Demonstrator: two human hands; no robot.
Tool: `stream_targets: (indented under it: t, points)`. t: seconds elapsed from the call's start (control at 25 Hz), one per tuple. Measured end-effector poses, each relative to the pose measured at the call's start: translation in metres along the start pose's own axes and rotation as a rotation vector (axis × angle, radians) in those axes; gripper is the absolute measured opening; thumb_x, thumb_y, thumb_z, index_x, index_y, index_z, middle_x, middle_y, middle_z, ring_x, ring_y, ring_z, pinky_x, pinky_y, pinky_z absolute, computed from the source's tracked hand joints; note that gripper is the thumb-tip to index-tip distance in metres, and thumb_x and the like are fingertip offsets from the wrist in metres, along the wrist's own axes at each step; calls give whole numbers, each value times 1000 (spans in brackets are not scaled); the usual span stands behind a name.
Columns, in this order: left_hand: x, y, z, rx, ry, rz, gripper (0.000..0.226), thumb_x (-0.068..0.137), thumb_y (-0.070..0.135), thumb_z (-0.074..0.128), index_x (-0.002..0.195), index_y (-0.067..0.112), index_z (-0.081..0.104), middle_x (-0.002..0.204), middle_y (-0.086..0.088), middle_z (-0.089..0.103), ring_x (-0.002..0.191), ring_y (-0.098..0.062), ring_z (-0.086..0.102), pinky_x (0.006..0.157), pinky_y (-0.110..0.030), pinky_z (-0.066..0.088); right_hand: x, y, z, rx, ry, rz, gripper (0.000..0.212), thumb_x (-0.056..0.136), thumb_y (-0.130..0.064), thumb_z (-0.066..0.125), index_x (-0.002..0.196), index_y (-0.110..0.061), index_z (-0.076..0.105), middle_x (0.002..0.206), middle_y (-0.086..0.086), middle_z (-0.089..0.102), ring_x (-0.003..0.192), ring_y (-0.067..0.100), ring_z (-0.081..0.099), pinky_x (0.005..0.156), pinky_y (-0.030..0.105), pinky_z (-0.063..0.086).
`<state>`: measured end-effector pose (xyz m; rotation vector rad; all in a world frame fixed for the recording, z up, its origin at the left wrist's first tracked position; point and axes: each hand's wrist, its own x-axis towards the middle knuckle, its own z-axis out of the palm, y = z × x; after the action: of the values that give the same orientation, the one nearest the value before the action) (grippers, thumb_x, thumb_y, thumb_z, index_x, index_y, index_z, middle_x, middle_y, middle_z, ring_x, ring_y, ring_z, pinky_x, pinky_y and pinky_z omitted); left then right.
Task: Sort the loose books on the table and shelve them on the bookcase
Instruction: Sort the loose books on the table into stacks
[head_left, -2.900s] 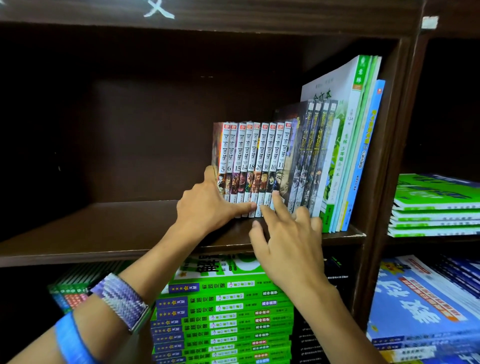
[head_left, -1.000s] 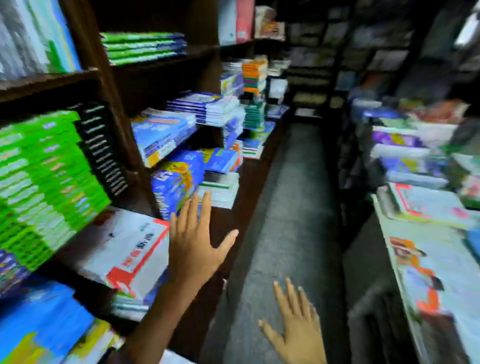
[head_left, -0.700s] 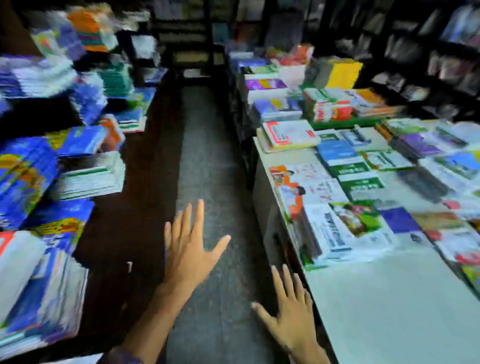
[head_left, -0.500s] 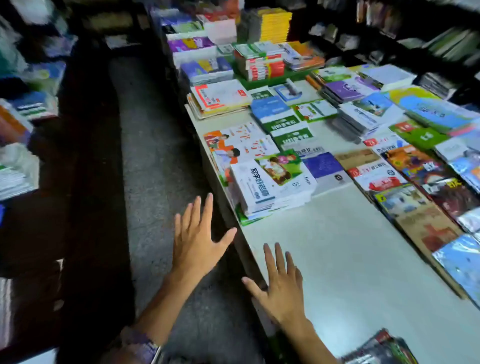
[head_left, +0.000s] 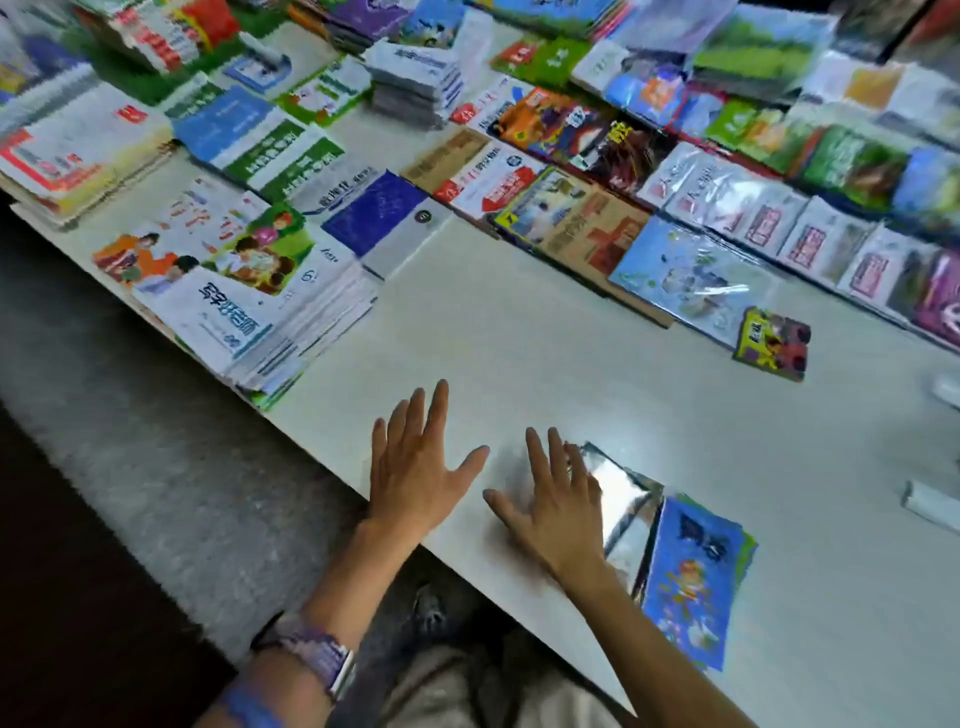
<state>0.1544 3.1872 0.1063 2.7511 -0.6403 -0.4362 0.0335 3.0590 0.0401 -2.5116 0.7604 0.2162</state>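
Note:
Both hands hover over the near edge of the white table (head_left: 519, 353). My left hand (head_left: 415, 467) is open, fingers spread, holding nothing. My right hand (head_left: 556, 504) is open too, its fingers reaching over the left end of a glossy dark book (head_left: 623, 493). A blue picture book (head_left: 691, 577) lies just right of that one, on top of green-edged books. A small colourful book (head_left: 774, 343) lies alone further back on the right. The bookcase is out of view.
Stacks and rows of books cover the far half of the table, with a tall pile (head_left: 249, 312) at its left edge. Grey floor (head_left: 130, 441) runs along the left. Two white objects (head_left: 930, 504) lie at the right edge.
The view has swung from the bookcase across the aisle to the table. Both hands left the shelved books and now hover, open, over the table's near edge by the loose books.

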Motion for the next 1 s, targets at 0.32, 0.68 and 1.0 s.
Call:
stream_targets:
  t: [0.32,0.68,1.0]
  points:
    - [-34,35,68,55,-304,244,89,90,69,39,157,29,-5,166,-6,9,152,-24,10,124,-46,7,-78,59,6,26,31,364,111,66,-98,5,160,-39,2,171,-4,4,157,28,7,122,51,19]
    - [-50,37,107,-4,-468,284,89,84,60,53,155,25,12,148,1,40,137,-23,39,111,-44,37,-144,132,-7,429,224,827,79,91,-52,63,155,-21,30,159,6,39,136,34,47,104,46,44]
    - [-33,68,130,-233,-574,-66,86,78,47,66,150,24,26,145,-1,50,126,-24,53,103,-36,45,-111,175,-6,827,163,1018,46,78,-27,78,113,-7,56,91,4,67,71,18,64,65,31,52]
